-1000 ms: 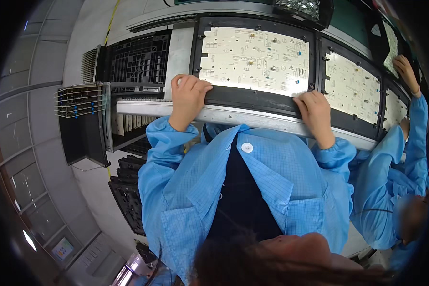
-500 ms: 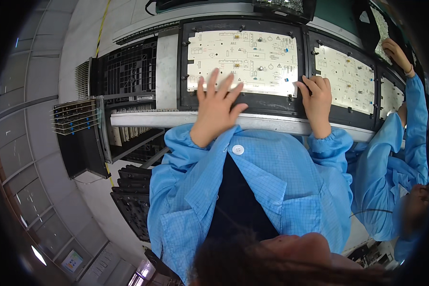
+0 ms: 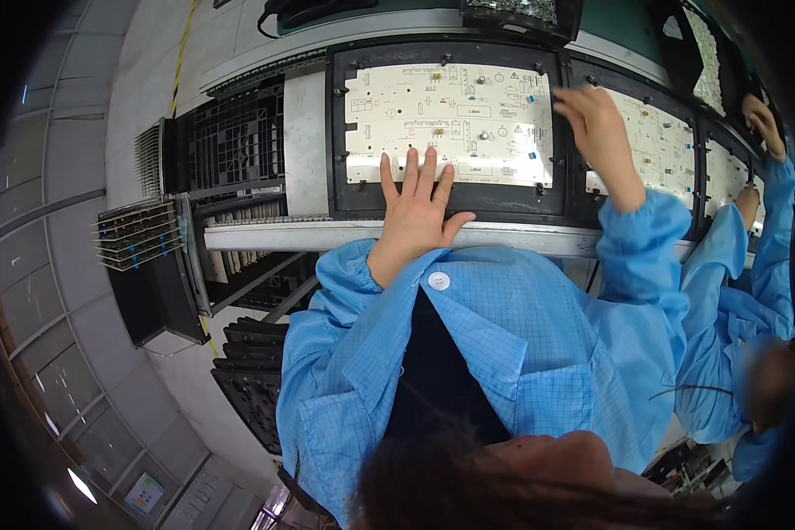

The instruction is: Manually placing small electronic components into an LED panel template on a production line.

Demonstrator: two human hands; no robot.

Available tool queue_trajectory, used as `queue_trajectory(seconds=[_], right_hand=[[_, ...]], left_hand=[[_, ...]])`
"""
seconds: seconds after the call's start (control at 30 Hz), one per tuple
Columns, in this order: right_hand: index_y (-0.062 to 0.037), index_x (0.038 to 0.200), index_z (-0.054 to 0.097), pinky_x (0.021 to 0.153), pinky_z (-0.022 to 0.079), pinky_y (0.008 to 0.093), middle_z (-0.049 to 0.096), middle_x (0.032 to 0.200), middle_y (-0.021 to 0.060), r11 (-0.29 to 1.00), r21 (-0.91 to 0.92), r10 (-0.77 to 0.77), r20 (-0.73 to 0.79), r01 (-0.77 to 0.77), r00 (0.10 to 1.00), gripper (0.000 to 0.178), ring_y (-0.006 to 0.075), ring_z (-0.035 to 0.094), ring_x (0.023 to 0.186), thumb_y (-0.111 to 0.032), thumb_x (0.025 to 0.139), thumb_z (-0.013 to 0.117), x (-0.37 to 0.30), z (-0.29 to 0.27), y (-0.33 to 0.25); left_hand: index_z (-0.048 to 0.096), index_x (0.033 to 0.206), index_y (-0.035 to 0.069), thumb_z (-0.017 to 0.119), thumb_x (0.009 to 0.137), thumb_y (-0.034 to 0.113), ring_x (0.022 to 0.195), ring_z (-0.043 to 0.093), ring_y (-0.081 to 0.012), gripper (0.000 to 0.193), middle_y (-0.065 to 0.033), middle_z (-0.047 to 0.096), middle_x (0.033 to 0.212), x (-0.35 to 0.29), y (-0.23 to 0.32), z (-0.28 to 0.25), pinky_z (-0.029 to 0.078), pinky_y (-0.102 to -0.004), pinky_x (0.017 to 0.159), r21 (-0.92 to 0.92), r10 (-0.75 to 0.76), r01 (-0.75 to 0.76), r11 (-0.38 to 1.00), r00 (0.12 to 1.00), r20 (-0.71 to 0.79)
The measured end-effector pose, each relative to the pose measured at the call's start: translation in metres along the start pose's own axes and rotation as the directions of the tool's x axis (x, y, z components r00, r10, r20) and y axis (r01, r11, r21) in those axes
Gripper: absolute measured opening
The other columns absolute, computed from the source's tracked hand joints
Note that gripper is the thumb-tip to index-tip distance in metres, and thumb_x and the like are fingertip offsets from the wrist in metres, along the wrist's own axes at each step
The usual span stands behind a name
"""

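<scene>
A pale circuit board (image 3: 375, 132), dotted with small components and blue parts, lies in a black carrier frame (image 3: 450, 203) with black clips around its edge. My left hand (image 3: 420, 199) lies flat with fingers spread, its fingertips on the board's near edge and its palm over the frame. Over the frame's right side, my right hand (image 3: 599, 132) is raised with bent fingers, their tips by the board's upper right edge. No object shows in it, and whether it touches a clip I cannot make out.
Further black frames with boards, one board (image 3: 654, 132) beside mine, line the metal rail (image 3: 283, 217). A co-worker's hand (image 3: 762, 124) is at the far right. Boards stand stacked in a rack (image 3: 137, 234) at left. A black bin (image 3: 526, 16) of small parts sits behind.
My right hand has moved up along the frame's right side, away from the lower right corner. My left hand has settled slightly to the right and lower, its fingers closer together.
</scene>
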State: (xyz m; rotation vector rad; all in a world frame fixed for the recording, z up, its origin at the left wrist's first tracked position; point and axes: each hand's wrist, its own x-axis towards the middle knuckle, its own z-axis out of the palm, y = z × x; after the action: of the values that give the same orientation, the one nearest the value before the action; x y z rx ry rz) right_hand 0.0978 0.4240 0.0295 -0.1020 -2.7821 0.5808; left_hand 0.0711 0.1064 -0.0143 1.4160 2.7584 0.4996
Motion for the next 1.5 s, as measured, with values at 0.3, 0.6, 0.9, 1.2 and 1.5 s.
queue_trajectory(seconds=[0.3, 0.6, 0.9, 1.2, 1.5], right_hand=[[-0.0028, 0.11, 0.07, 0.081, 0.051, 0.0397, 0.066, 0.099, 0.0173, 0.994, -0.1, -0.038, -0.01, 0.037, 0.999, 0.025, 0.0357, 0.062, 0.096, -0.015, 0.089, 0.067, 0.064, 0.019, 0.018], [0.0016, 0.091, 0.069, 0.066, 0.053, 0.0445, 0.072, 0.086, 0.0202, 0.984, -0.174, 0.048, 0.055, -0.038, 0.997, 0.016, 0.0325, 0.07, 0.077, -0.015, 0.088, 0.068, 0.204, 0.062, 0.031], [-0.0068, 0.097, 0.075, 0.072, 0.053, 0.0315, 0.074, 0.084, 0.0103, 0.977, 0.169, 0.147, -0.078, -0.133, 0.986, 0.018, 0.0206, 0.071, 0.077, -0.02, 0.085, 0.073, 0.2, 0.07, 0.055], [-0.0018, 0.096, 0.069, 0.059, 0.046, 0.0235, 0.066, 0.074, 0.0013, 0.863, 0.497, 0.155, -0.086, -0.092, 0.984, 0.015, 0.0086, 0.058, 0.062, -0.015, 0.089, 0.07, 0.171, 0.042, 0.058], [-0.0008, 0.088, 0.065, 0.055, 0.046, 0.0208, 0.063, 0.073, 0.0013, 0.793, 0.399, 0.239, 0.492, -0.461, 0.837, 0.005, 0.0056, 0.054, 0.061, -0.004, 0.088, 0.068, 0.062, 0.035, -0.037]], left_hand=[[0.058, 0.134, 0.006, 0.062, 0.086, 0.057, 0.143, 0.028, -0.0418, 0.07, -0.0226, 0.041, 0.149, 0.0, 0.0, -0.004, -0.001, -0.0698, 0.112, -0.02, -0.051, 0.051, 0.998, 0.999, 0.012], [0.063, 0.128, 0.006, 0.063, 0.088, 0.051, 0.139, 0.036, -0.0412, 0.059, -0.0204, 0.05, 0.142, 0.0, 0.001, -0.015, 0.002, -0.0684, 0.113, -0.079, -0.088, 0.086, 0.993, 0.996, -0.023], [0.065, 0.122, 0.009, 0.063, 0.091, 0.025, 0.136, 0.038, -0.0435, 0.034, -0.0168, 0.054, 0.137, -0.016, -0.031, -0.036, 0.015, -0.0615, 0.113, -0.21, -0.277, 0.214, 0.954, 0.896, -0.348], [0.061, 0.119, -0.006, 0.056, 0.097, 0.015, 0.085, 0.068, -0.0294, 0.031, -0.0219, 0.069, 0.102, -0.024, -0.093, -0.046, 0.053, -0.0352, 0.073, -0.586, -0.714, 0.519, 0.622, 0.684, -0.153], [0.053, 0.127, -0.001, 0.055, 0.097, 0.008, 0.081, 0.062, -0.0215, 0.031, -0.0124, 0.065, 0.094, -0.035, -0.12, -0.024, 0.051, -0.0331, 0.073, -0.696, -0.694, 0.519, 0.497, 0.719, 0.04]])
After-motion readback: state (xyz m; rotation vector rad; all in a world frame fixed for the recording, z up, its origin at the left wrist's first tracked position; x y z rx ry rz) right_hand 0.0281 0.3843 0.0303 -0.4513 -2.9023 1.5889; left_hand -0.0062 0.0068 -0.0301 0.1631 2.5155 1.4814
